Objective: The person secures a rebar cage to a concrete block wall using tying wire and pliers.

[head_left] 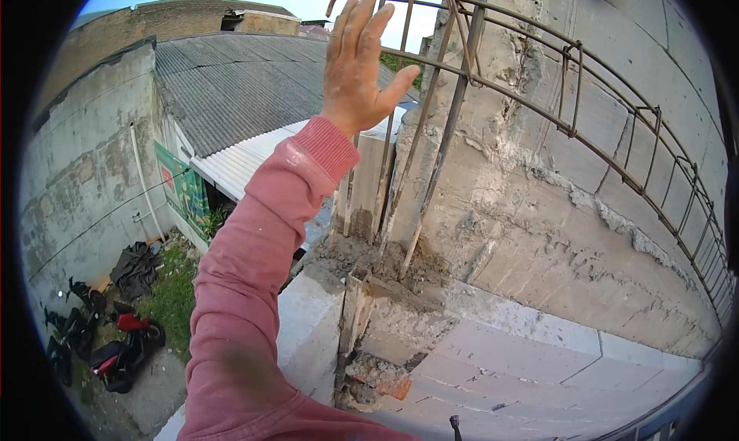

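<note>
Head view: left hand (356,60) raised, fingers spread wide, holding nothing, just beside the rebar cage (462,64) standing up from the concrete column (531,172) to its right. Likely stiff, heavy, rough with rust; best gripped on a vertical bar. Right hand out of view; cage's far end cut off.
</note>
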Demonstrator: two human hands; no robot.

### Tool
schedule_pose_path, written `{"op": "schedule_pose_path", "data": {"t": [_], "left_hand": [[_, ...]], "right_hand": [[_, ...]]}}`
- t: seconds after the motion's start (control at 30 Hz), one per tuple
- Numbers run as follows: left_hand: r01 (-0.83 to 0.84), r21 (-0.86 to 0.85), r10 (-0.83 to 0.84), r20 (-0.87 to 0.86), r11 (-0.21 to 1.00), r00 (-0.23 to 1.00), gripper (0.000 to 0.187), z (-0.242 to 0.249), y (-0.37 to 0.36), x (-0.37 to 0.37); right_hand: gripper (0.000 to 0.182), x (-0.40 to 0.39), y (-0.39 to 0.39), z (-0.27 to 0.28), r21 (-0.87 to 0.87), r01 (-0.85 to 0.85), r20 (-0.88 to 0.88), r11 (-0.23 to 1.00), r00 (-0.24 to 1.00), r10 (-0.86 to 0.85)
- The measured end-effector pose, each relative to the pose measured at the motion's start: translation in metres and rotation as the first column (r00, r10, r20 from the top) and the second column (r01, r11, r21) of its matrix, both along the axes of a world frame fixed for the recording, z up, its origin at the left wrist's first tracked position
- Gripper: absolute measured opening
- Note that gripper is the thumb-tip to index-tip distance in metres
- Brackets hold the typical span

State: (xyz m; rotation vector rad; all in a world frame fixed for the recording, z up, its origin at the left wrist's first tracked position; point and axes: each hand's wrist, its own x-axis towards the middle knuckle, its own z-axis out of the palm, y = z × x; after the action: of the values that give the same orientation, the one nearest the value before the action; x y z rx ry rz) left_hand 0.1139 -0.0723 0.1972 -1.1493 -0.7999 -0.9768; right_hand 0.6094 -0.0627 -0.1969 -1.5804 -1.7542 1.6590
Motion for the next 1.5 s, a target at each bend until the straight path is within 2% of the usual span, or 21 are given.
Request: {"op": "schedule_pose_path", "data": {"t": [0.03,0.07,0.1,0.13,0.2,0.3,0.33,0.37,0.43,0.47,0.6,0.7,0.77,0.8,0.93,1.07,1.27,1.37,1.47,1.5], "left_hand": [[0.05,0.035,-0.047,-0.088,0.998,0.995,0.074,0.029,0.01,0.032],[0.114,-0.031,-0.117,-0.126,0.993,0.985,0.072,0.053,0.019,0.068],[0.197,0.047,-0.187,-0.17,0.979,0.968,0.062,0.077,0.036,0.101],[0.119,-0.089,-0.125,-0.07,0.989,0.99,0.077,0.091,0.063,0.121],[-0.039,-0.022,0.04,0.047,0.999,0.998,0.078,0.114,0.127,0.14],[-0.051,-0.415,0.184,0.288,0.908,0.94,0.076,0.116,0.118,0.167],[-0.058,-0.188,0.101,0.227,0.98,0.969,0.07,0.116,0.137,0.16],[-0.029,-0.218,0.082,0.24,0.975,0.967,0.068,0.114,0.135,0.163],[0.013,-0.275,0.068,0.284,0.961,0.956,0.066,0.108,0.129,0.162],[0.045,-0.105,-0.015,0.265,0.994,0.964,0.06,0.094,0.139,0.161],[0.145,0.003,-0.141,0.267,0.989,0.953,0.051,0.018,0.154,0.157],[0.212,0.049,-0.217,0.255,0.976,0.942,0.049,-0.014,0.158,0.155],[0.207,0.032,-0.208,0.281,0.978,0.937,0.048,-0.017,0.149,0.159],[0.204,-0.002,-0.193,0.309,0.979,0.931,0.04,-0.017,0.144,0.161],[0.243,0.026,-0.24,0.297,0.97,0.924,0.041,-0.023,0.144,0.161],[0.281,0.015,-0.266,0.366,0.96,0.892,0.041,-0.062,0.146,0.165],[0.287,-0.024,-0.252,0.416,0.958,0.874,0.042,-0.06,0.144,0.166],[0.296,0.066,-0.299,0.379,0.953,0.876,0.041,-0.058,0.148,0.166],[0.259,-0.008,-0.239,0.362,0.966,0.901,0.027,-0.062,0.146,0.162],[0.284,0.017,-0.272,0.35,0.959,0.896,0.027,-0.064,0.146,0.162]], "right_hand": [[0.044,0.0,0.0,-0.001,0.0,-0.004,-0.011,1.0,1.0,0.004],[0.044,0.0,0.001,-0.002,0.003,-0.007,-0.02,1.0,1.0,0.007],[0.044,0.0,0.004,-0.001,0.012,-0.014,-0.031,1.0,0.999,0.014],[0.043,0.002,0.003,-0.002,0.018,-0.018,-0.038,1.0,0.999,0.018],[0.043,0.005,0.002,-0.004,0.02,-0.018,-0.048,1.0,0.999,0.019],[0.043,0.015,0.001,-0.008,0.023,-0.011,-0.074,1.0,0.997,0.012],[0.043,0.018,-0.001,-0.01,0.017,-0.003,-0.075,1.0,0.997,0.004],[0.043,0.022,-0.001,-0.01,0.011,0.004,-0.075,1.0,0.997,-0.003],[0.042,0.027,-0.001,-0.011,0.007,0.016,-0.071,1.0,0.997,-0.015],[0.042,0.03,-0.001,-0.01,0.004,0.023,-0.065,1.0,0.998,-0.023],[0.042,0.041,-0.004,-0.013,-0.016,0.055,-0.04,0.998,0.998,-0.056],[0.041,0.046,-0.005,-0.015,-0.029,0.076,-0.022,0.997,0.997,-0.077],[0.041,0.048,-0.006,-0.015,-0.033,0.083,-0.014,0.996,0.996,-0.084],[0.041,0.049,-0.005,-0.015,-0.032,0.086,-0.01,0.996,0.996,-0.086],[0.041,0.053,-0.003,-0.014,-0.023,0.081,-0.008,0.996,0.997,-0.081],[0.04,0.055,-0.005,-0.013,-0.018,0.076,-0.003,0.997,0.997,-0.076],[0.039,0.059,-0.009,-0.01,0.0,0.049,0.012,0.999,0.999,-0.049],[0.039,0.064,-0.013,-0.012,-0.01,0.066,0.033,0.998,0.997,-0.066],[0.039,0.07,-0.013,-0.012,-0.031,0.09,0.066,0.995,0.994,-0.088],[0.039,0.071,-0.013,-0.011,-0.037,0.1,0.075,0.994,0.992,-0.097]]}}
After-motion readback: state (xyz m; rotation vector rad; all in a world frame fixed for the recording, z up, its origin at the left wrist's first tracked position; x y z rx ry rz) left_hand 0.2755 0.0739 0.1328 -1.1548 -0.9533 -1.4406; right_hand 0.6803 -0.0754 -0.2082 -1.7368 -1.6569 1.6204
